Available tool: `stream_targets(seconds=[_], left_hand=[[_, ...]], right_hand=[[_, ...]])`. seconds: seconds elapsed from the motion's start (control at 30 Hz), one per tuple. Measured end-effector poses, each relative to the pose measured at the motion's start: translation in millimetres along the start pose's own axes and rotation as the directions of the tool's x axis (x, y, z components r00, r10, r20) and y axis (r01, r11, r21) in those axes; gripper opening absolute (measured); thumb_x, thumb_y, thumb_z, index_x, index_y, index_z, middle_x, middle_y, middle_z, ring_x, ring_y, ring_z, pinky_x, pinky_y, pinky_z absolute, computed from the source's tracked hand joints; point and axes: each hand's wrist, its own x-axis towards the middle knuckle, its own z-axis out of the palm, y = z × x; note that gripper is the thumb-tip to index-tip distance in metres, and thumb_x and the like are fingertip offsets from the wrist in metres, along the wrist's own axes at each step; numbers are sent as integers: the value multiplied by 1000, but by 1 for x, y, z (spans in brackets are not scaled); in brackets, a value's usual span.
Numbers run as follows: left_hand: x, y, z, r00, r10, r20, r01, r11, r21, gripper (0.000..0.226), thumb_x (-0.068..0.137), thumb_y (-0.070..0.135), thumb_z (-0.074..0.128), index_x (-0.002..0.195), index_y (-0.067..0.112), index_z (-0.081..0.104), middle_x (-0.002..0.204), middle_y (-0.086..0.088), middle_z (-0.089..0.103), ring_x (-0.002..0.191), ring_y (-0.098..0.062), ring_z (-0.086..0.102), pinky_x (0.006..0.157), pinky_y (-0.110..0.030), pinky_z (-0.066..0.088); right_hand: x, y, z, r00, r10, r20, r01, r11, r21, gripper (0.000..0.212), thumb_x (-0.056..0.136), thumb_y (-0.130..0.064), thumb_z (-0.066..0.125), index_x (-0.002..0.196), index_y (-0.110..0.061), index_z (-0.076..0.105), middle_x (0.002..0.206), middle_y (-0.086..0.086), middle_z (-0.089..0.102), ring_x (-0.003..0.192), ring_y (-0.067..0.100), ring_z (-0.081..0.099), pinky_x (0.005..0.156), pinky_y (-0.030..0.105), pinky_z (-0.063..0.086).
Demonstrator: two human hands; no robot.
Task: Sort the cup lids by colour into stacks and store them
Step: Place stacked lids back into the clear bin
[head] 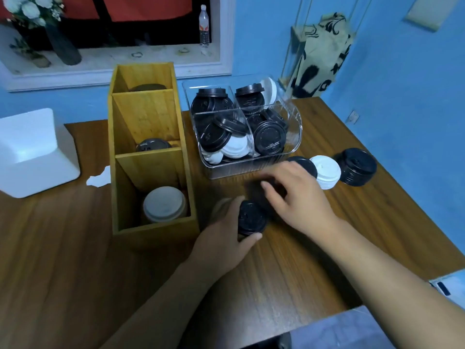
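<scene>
My left hand (pixel 224 233) grips a short stack of black lids (pixel 251 217) on the wooden table, thumb in front and fingers behind. My right hand (pixel 294 195) hovers just right of that stack, fingers curled and blurred over a dark lid; I cannot tell whether it holds it. A clear divided bin (pixel 294 132) holds mixed black and white lids. A wooden organiser (pixel 148 117) has a white lid stack (pixel 164 202) in its near slot and dark lids in the two farther slots. To the right stand a black lid (pixel 305 166), a white stack (pixel 325 171) and a black stack (pixel 357 166).
A white foam box (pixel 32 152) sits at the table's left. A torn white scrap (pixel 99 178) lies beside the organiser. The table's (pixel 75 260) front edge runs at lower right, with a paper item (pixel 450 285) beyond it. Blue walls stand close behind.
</scene>
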Motion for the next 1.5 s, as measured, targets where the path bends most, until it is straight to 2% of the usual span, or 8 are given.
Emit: stream_targets(seconds=[0.17,0.3,0.43,0.63,0.9,1.07,1.27,1.5], left_hand=[[3,0,0,1000,-16,11,17,999,-51,85,91,51,68,157,30,19,158,8,19,148,-8,19,117,-28,24],[2,-2,-1,1000,-7,13,7,998,-59,85,91,52,68,157,30,19,155,13,19,147,-6,19,117,-29,26],[1,-2,-4,1000,19,2,-19,998,-62,84,92,51,67,158,28,20,152,18,20,148,-6,16,114,-24,24],[0,-5,-3,1000,6,13,-5,995,-100,89,89,49,70,157,33,16,152,22,13,146,-2,17,115,-24,25],[1,-7,-2,1000,13,18,-11,995,-100,88,88,38,72,156,36,16,153,18,15,143,0,22,110,-18,22],[1,-5,0,1000,12,12,-12,997,-79,88,88,43,73,155,36,17,153,17,18,143,-3,25,111,-22,23],[1,-5,-2,999,48,11,-47,998,-46,87,87,37,73,156,30,20,151,18,22,146,-3,17,113,-21,19],[2,-5,0,1000,30,6,-29,996,-87,87,86,42,76,154,35,23,152,17,24,141,2,24,110,-22,23]], right_hand=[[88,-11,8,999,45,-31,-48,992,-117,40,98,-37,59,134,-20,58,128,-4,63,114,25,50,92,37,46],[125,-3,22,986,129,109,-86,938,-337,47,99,-44,56,141,-23,53,129,1,63,121,27,48,88,39,46],[127,0,17,985,139,101,-108,958,-266,38,96,-43,62,129,-23,57,123,0,60,118,24,50,85,37,44],[47,-28,-34,992,76,-105,-88,990,-113,39,94,-44,68,122,-19,62,111,-3,62,102,18,53,81,29,43],[-94,-10,-27,979,174,103,-119,907,-404,43,92,-53,65,114,-17,72,88,-5,58,77,22,51,64,36,48],[-101,4,-12,951,271,147,-238,949,-208,56,83,-60,70,126,-25,68,97,-14,54,88,14,53,76,30,49],[-102,28,-20,915,272,298,-284,959,-3,67,82,-51,71,145,-35,50,147,-16,45,135,11,40,112,40,39],[-88,15,-14,917,363,165,-387,911,141,67,73,-59,79,132,-35,61,120,-24,56,115,4,54,99,27,45]])
